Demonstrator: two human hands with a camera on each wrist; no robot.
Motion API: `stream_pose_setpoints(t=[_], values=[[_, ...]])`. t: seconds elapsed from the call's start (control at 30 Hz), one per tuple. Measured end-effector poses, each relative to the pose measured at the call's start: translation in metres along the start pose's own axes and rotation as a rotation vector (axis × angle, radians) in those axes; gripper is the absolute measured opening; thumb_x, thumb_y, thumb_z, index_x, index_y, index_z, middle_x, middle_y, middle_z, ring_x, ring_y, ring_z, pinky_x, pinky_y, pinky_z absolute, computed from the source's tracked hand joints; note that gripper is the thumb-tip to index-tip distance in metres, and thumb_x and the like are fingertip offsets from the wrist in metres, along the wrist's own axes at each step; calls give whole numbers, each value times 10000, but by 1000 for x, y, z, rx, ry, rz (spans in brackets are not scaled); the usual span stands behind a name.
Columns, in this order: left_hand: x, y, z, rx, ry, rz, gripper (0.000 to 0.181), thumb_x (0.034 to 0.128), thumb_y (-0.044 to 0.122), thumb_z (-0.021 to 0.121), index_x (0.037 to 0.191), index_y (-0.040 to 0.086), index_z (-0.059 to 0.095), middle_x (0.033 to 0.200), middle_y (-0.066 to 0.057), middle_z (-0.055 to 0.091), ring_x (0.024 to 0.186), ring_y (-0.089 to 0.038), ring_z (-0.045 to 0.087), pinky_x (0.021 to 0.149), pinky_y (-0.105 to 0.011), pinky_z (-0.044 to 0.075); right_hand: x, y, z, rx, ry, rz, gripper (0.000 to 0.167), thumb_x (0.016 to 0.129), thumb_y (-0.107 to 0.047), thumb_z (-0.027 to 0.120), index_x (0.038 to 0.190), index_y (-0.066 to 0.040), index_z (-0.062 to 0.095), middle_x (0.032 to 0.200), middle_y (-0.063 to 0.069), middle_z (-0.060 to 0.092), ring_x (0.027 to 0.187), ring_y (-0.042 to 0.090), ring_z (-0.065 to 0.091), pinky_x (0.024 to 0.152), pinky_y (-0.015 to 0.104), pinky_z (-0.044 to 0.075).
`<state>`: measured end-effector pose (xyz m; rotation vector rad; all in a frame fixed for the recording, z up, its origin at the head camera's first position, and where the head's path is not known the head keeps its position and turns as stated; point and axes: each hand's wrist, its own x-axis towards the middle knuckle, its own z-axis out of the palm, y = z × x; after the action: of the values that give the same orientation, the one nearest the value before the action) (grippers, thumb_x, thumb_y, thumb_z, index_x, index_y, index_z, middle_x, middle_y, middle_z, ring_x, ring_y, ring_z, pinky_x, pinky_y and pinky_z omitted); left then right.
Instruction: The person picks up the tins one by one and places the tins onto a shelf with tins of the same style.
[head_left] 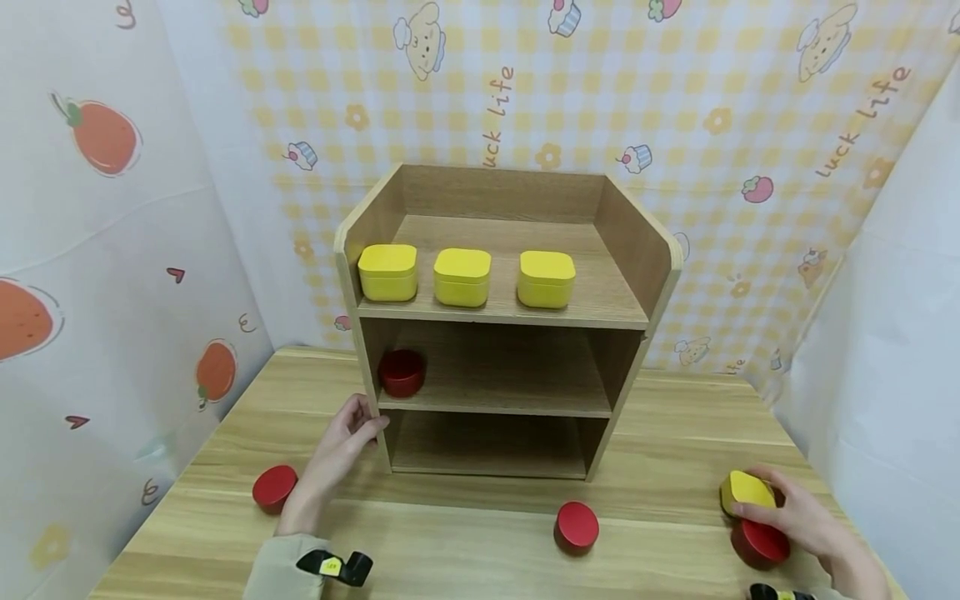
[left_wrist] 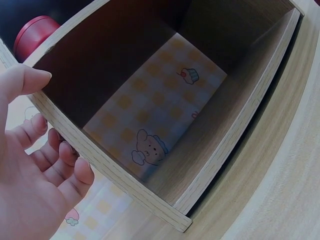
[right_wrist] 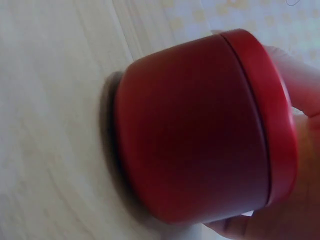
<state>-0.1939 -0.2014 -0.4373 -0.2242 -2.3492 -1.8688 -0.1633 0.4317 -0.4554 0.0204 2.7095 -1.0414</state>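
Yellow box (head_left: 746,490), probably light, rigid, smooth, best grasped across its sides: right hand (head_left: 808,518) pinches it, red tin (head_left: 761,545) beside that hand; left hand (head_left: 337,450) grips wooden shelf (head_left: 502,317).

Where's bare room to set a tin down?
Free: middle shelf right of its red tin; bottom shelf; table between cabinet and right grip. Crowded: at that grip, holding a yellow tin, another red tin close by; most of top shelf's front, under three yellow tins.
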Motion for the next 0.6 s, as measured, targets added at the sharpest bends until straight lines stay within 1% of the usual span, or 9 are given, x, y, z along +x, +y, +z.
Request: stream_pose_setpoints(t=[0.07,0.13,0.23,0.3,0.37,0.47,0.6], values=[[0,0,0,6,-1,-1,182,941,120,596,1007,43,445,836,-89,445,799,-310,506,703,-313,492,1,0,-1,22,-15,28,788,922,-324,666,1406,144,256,1198,244,515,1011,285,500,727,263,469],[0,0,0,9,-3,0,182,944,124,593,1011,43,444,845,-87,445,805,-300,504,708,-314,492,1,-1,-1,37,-19,51,809,927,-340,655,1403,155,228,1188,257,513,1001,284,511,722,275,478],[0,1,0,10,-5,2,184,948,132,591,1023,41,451,864,-85,444,821,-292,500,716,-312,491,1,-3,-1,39,-13,73,823,931,-361,642,1404,154,210,1196,301,496,1027,332,515,719,293,484],[0,1,0,8,-6,1,187,950,135,589,1039,36,459,877,-87,446,833,-295,499,721,-312,490,1,-4,-1,27,8,75,824,930,-369,642,1400,157,217,1208,332,481,1036,356,514,715,299,481],[0,2,0,5,-5,-2,192,950,134,589,1049,27,464,882,-91,446,838,-294,499,723,-312,489,0,-6,-1,13,32,72,815,928,-370,644,1394,157,233,1228,359,459,1037,364,516,714,299,476],[0,1,1,1,-6,-1,211,950,127,586,1068,2,464,887,-94,449,832,-254,502,728,-313,488,-2,-10,-2,7,72,57,789,928,-362,649,1391,148,264,1245,365,445,1020,353,524,703,299,470],[-1,0,1,-4,-8,6,203,949,118,584,1056,2,456,879,-94,448,817,-225,504,727,-309,488,-5,-15,-4,10,136,9,736,924,-331,667,1384,128,321,1270,375,411,1016,371,526,676,296,468]])
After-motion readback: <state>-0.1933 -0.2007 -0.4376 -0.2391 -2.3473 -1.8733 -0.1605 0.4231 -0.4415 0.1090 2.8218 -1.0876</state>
